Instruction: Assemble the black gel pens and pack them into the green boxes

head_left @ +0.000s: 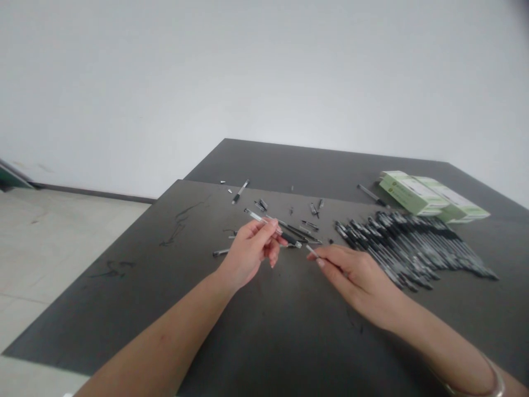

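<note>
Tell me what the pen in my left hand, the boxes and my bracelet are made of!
The pen in your left hand looks like smooth plastic, as its barrel seems see-through; its dark, dull grip could be rubber or soft plastic. The boxes look like thin card, with flat printed sides and straight edges. Your bracelet is shiny, so perhaps metal.

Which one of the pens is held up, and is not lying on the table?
The pen in the left hand, with its dark grip toward the right hand. The other visible pens lie on the table.
</note>
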`<state>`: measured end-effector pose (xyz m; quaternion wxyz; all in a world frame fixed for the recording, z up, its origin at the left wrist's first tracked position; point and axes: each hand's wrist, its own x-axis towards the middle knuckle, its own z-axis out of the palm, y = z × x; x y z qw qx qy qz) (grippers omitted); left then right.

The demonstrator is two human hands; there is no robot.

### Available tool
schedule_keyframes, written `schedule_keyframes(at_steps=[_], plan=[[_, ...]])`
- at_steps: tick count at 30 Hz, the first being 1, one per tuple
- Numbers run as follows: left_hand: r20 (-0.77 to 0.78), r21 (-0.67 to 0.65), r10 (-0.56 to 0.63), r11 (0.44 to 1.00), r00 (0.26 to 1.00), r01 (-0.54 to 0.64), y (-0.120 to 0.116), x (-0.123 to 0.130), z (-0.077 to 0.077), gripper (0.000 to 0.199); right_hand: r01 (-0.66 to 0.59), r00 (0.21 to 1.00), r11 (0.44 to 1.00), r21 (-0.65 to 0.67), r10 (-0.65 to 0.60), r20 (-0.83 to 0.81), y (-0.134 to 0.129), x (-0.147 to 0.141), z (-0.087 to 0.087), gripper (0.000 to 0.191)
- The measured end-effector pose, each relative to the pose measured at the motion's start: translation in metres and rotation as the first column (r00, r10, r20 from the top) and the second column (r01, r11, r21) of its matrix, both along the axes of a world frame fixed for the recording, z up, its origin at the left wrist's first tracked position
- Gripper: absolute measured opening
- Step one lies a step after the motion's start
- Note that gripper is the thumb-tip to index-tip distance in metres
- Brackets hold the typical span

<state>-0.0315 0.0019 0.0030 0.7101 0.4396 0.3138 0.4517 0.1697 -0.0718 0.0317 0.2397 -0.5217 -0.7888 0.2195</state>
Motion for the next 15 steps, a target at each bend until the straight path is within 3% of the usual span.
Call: schedule_keyframes(at_steps=[15], plan=[[-0.011, 0.019, -0.032, 0.999, 0.999, 0.032, -0.0022, 0.0012, 0.0004, 0.025, -0.043, 0.999, 0.994, -0.101, 0.043, -0.002, -0.0010, -0.0064, 0.0050, 0.027]])
